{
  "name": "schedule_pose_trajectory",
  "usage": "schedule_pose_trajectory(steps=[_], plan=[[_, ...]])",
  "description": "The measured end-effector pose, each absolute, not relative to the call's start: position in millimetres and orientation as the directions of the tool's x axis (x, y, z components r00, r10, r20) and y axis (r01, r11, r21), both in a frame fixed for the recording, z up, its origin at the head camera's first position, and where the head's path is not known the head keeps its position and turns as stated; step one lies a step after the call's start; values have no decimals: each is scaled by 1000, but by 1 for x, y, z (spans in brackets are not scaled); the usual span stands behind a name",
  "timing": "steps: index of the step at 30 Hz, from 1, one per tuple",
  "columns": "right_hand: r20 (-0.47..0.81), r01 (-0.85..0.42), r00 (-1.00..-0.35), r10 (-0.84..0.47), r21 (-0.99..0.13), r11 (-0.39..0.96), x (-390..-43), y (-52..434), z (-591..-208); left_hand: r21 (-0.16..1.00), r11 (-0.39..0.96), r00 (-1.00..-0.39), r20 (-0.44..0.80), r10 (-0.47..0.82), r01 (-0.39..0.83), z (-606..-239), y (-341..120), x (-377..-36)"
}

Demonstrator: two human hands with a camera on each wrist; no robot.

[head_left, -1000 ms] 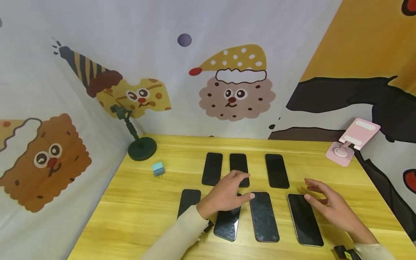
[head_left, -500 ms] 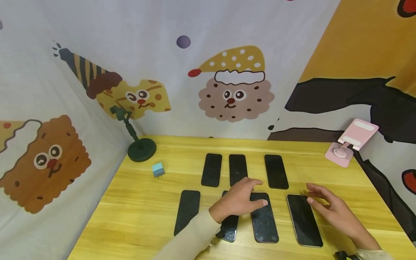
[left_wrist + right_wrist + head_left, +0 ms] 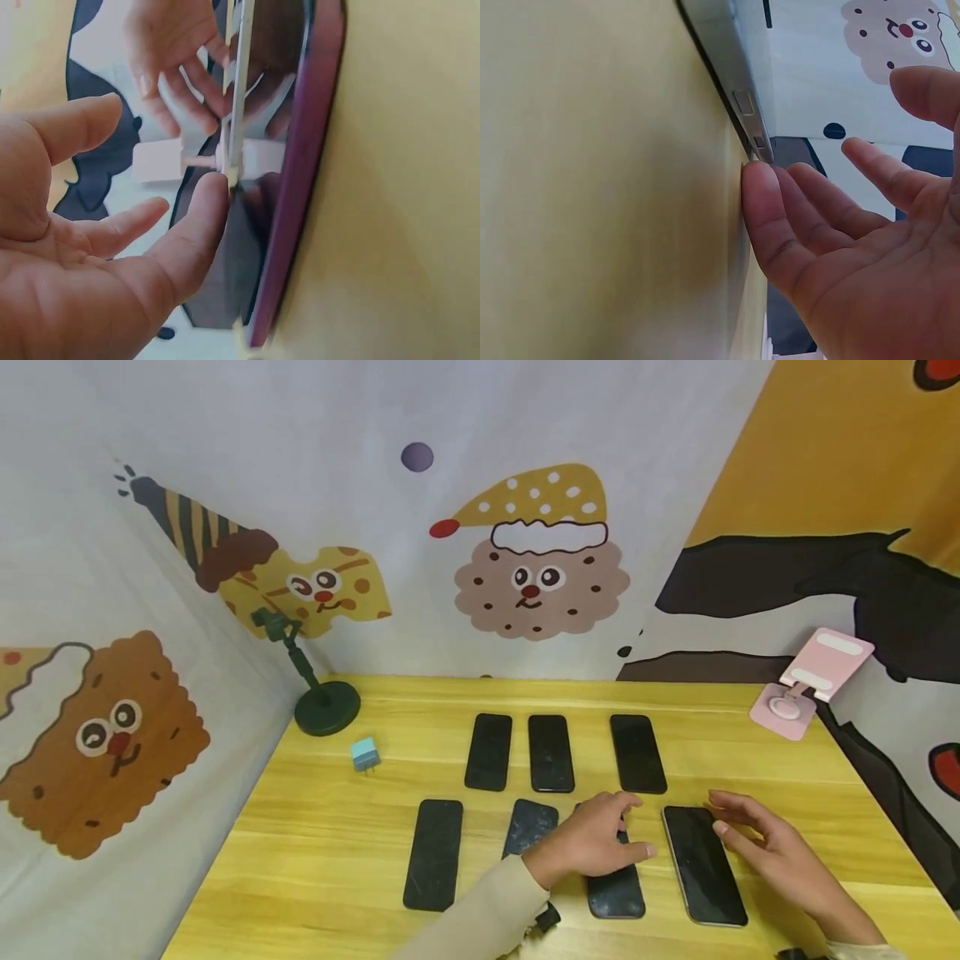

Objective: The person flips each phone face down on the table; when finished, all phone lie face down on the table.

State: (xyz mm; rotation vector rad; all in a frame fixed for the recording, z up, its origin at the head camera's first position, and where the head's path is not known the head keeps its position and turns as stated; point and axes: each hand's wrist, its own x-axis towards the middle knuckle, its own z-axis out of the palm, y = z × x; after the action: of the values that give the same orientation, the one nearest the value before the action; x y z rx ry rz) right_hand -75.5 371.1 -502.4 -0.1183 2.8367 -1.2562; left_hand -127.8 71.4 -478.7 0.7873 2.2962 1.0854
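Note:
Several dark phones lie flat in two rows. My left hand [image 3: 592,839] is spread over a front-row phone [image 3: 617,895], partly covering it; whether it touches is unclear in the head view. The left wrist view shows that phone's purplish-red edge [image 3: 300,172] beside the fingers. My right hand [image 3: 772,856] is at the right side of the largest phone [image 3: 705,867], thumb near its upper right edge. In the right wrist view the fingertips [image 3: 761,184] are near that phone's silver side [image 3: 735,75]. Neither hand grips anything. My left sleeve partly covers another phone [image 3: 531,823].
Behind are three phones: left [image 3: 489,752], middle [image 3: 551,753] and right [image 3: 638,754]. Another phone [image 3: 433,855] lies front left. A dark green stand [image 3: 327,708], a blue plug charger [image 3: 365,753] and a pink phone stand [image 3: 783,712] are on the wooden table [image 3: 315,860].
My left hand has moved right, from above the second front phone to the third, uncovering the back middle phone and the front left one. My right hand has shifted slightly toward me.

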Motion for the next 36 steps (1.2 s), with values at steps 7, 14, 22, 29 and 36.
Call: schedule_pose_trajectory(steps=[7, 14, 22, 29, 36], plan=[[-79, 11, -994, -78, -770, 638, -70, 374, -503, 834, 525, -727, -256, 637, 166, -480, 95, -120], [-160, 87, -984, -72, -803, 589, -66, 375, -503, 870, 492, -727, -353, 588, -25, -481, 107, -113], [-176, 110, -982, -73, -838, 534, -62, 375, -504, 915, 349, -784, -364, 503, -201, -486, 124, -105], [-173, 105, -983, -55, -791, 602, -61, 375, -505, 922, 304, -826, -358, 435, -239, -488, 131, -103], [-137, 72, -989, -61, -791, 608, -60, 374, -504, 936, 258, -842, -331, 426, -238, -489, 134, -100]])
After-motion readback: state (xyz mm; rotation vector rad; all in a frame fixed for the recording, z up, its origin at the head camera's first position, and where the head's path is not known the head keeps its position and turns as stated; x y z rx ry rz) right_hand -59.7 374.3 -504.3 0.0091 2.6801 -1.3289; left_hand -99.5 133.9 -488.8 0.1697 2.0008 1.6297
